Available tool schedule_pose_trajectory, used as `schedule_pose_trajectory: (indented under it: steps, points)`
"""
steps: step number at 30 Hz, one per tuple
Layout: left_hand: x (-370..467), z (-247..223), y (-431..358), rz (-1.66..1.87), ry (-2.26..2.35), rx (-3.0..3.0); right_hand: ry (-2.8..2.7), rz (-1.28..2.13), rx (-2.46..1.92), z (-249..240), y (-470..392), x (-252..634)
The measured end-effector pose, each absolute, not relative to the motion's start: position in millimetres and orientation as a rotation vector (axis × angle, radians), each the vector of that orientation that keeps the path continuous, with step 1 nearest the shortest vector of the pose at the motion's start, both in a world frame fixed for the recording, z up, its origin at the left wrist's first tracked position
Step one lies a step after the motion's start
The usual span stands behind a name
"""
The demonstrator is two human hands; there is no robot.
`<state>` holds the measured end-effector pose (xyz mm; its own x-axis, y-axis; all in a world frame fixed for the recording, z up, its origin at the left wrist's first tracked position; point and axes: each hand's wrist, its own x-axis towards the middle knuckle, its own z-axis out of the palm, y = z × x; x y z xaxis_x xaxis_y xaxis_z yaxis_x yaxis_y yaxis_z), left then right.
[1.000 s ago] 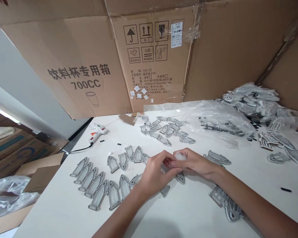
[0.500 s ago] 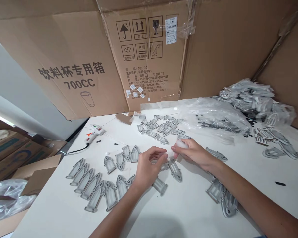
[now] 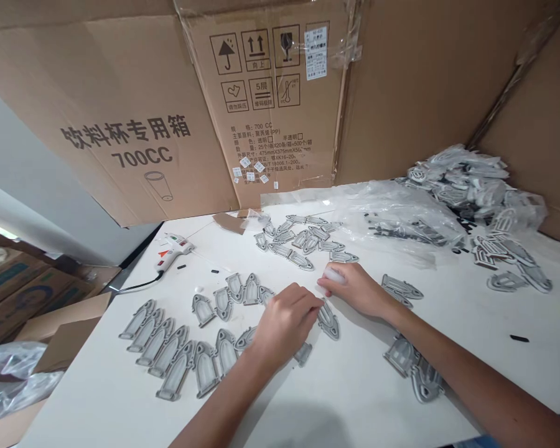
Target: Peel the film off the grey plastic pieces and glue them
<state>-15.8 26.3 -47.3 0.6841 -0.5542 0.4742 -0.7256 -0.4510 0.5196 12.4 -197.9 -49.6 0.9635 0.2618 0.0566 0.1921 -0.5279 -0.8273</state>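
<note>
Two bare hands close together over the white table [image 3: 354,389], a narrow gap between. Left hand [image 3: 282,320] nearly closed, fingers curled in and bent down toward the surface; contents, if any, hidden: cannot tell. Right hand [image 3: 359,289] narrow, pinching a cloudy clear lump [image 3: 335,275] between thumb and fingers, a little farther from the body than the left fingertips.

Key relation: pointed grey piece [image 3: 329,322] flat on the table, just to the right of the left fingertips and on the body side of the right hand. Nearer hand: left. Contact with those fingertips or slight gap: cannot tell. Long axis aslant, from beside the left fingertips out toward the body and rightward; tapered end nearest the body. Far end partly masked by fingers.

Square-ended grey piece [image 3: 303,354] partly under the left hand, on its body side. Curved row of grey pieces [image 3: 205,368] off to the left. More grey pieces [image 3: 401,356] beside the right forearm. White glue gun [image 3: 175,254] well apart, far left, cord trailing off the table edge.
</note>
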Motion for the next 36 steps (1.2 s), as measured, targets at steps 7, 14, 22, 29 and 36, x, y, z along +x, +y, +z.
schedule_pose_trajectory:
  steps: [7, 14, 22, 29, 36]
  points:
    - [-17.0, -43.9, 22.6, 0.229, -1.01, 2.211, -0.363, 0.042, -2.133, -47.3, -195.7, 11.7]
    - [-18.8, -44.4, 25.5, 0.257, -1.092, 2.279, -0.394, 0.061, -2.139, -49.2, -195.8, 12.1]
    - [-34.4, -47.2, 16.4, 0.645, -1.441, 2.445, -0.703, -0.035, -2.231, -52.0, -188.5, 12.0]
    - [-51.0, -51.3, 3.3, 0.755, -1.317, 2.547, -0.832, -0.016, -2.239, -57.0, -189.2, 13.7]
    - [-51.4, -55.4, -2.1, 0.759, -1.231, 2.597, -0.82, 0.009, -2.227, -54.5, -188.8, 14.6]
